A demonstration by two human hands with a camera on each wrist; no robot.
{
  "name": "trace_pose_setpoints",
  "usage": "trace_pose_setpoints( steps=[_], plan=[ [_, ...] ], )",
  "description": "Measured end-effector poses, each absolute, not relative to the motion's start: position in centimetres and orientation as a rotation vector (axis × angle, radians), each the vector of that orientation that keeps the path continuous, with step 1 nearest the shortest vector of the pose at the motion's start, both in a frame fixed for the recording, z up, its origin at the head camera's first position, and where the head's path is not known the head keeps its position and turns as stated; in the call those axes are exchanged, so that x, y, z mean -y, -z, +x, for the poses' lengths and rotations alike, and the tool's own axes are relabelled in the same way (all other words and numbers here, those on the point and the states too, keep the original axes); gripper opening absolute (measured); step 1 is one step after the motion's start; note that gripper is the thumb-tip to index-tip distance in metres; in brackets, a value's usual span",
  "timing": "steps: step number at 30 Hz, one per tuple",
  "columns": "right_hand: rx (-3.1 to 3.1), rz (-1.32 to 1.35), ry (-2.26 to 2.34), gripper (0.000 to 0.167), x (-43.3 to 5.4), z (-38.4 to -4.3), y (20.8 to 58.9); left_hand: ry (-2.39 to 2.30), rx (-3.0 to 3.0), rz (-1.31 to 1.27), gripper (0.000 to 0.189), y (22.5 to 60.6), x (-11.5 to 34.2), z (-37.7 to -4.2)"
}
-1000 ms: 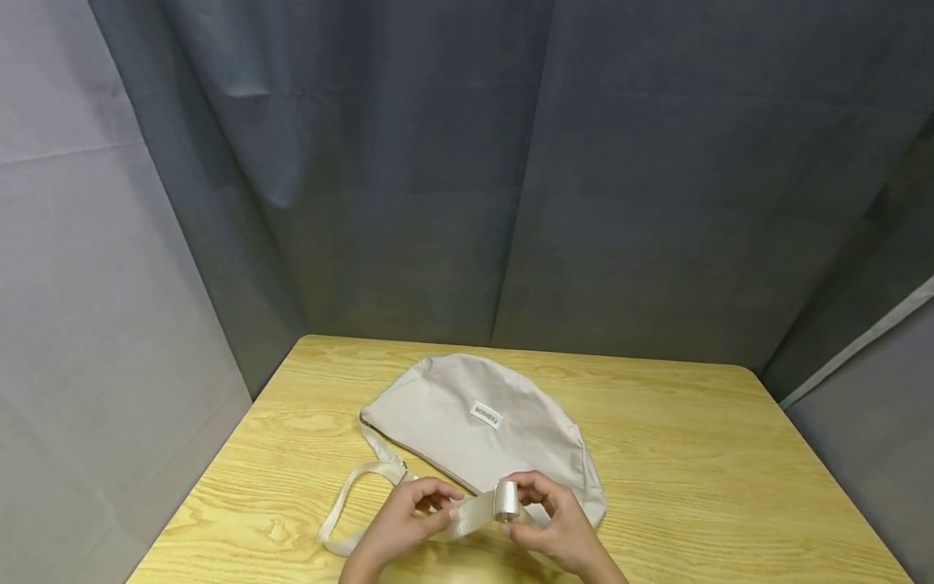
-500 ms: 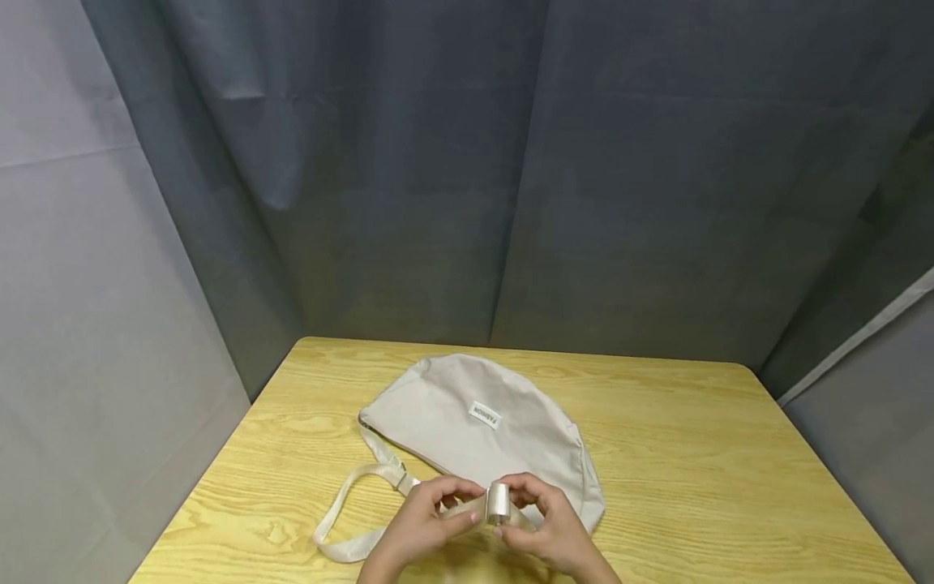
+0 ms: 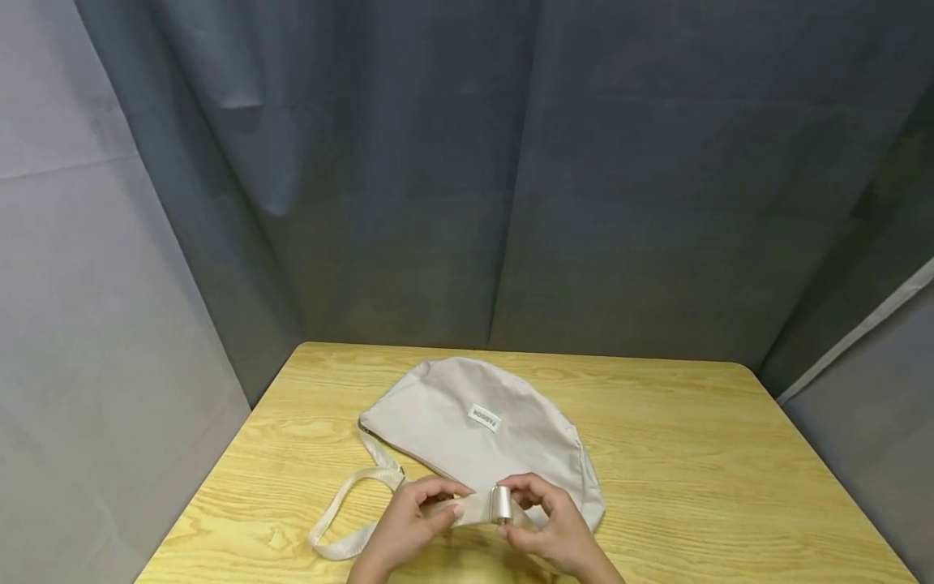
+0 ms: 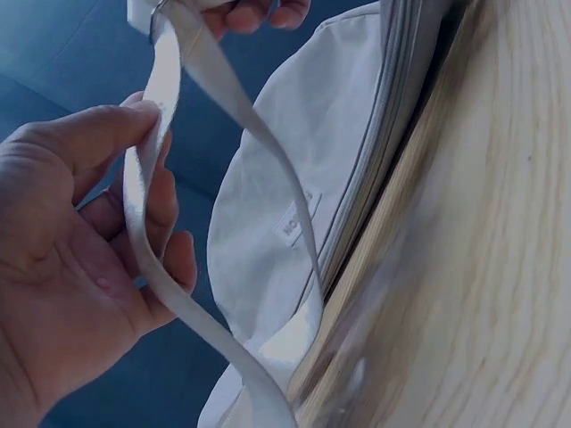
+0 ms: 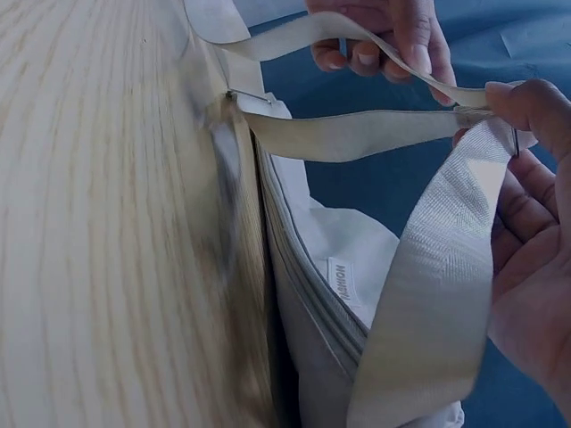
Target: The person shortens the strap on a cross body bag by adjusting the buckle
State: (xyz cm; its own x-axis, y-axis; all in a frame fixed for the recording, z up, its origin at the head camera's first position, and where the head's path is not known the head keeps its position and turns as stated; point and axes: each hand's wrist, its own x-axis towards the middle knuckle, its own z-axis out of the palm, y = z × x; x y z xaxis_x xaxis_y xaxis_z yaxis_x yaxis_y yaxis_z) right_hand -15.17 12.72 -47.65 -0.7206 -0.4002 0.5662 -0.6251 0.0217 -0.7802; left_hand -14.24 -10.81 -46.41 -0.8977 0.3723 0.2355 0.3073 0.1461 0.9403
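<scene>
A cream bag (image 3: 452, 414) with a small white label lies on the table, its zipped straight edge toward me. Its webbing strap (image 3: 350, 496) loops out at the left and passes through both hands. My left hand (image 3: 410, 519) pinches a length of that strap between thumb and fingers, as the left wrist view (image 4: 98, 223) also shows. With the thumb and fingers of my right hand (image 3: 550, 523) I pinch the strap where it bends in a short loop (image 3: 501, 504) at a metal buckle (image 5: 515, 143). Part of the buckle is hidden by the webbing and fingers.
The wood-grain table (image 3: 693, 470) extends to both sides of the bag. Dark curtains (image 3: 409, 178) hang behind it, and a pale cloth panel (image 3: 117, 324) borders the left side. A second metal ring (image 5: 245, 95) sits at the bag's end.
My left hand slid along the strap toward the buckle, then moved back left, leaving a flat stretch of strap between the hands. The right hand stays almost in place, and the bag lies still.
</scene>
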Motion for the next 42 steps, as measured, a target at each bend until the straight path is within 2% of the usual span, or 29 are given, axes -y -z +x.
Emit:
trace_pose_setpoints(
  steps=[17, 29, 35, 42],
  plan=[
    [2.241, 0.942, -1.680, 0.049, -13.0, -15.2, 47.3, -1.830, -2.522, 0.641, 0.019, 46.0, 13.7, -14.1],
    [2.250, 0.922, -1.626, 0.046, -13.7, -14.0, 46.9, -1.771, -2.503, 0.611, 0.026, 46.5, 12.6, -13.8],
    [2.400, 0.912, -1.613, 0.041, -14.3, -13.8, 48.1, -1.678, -2.567, 0.588, 0.025, 45.9, 12.4, -13.2],
    [2.571, 0.863, -1.501, 0.040, -14.8, -13.9, 48.5, -1.651, -2.524, 0.559, 0.024, 47.1, 12.5, -14.1]
  ],
)
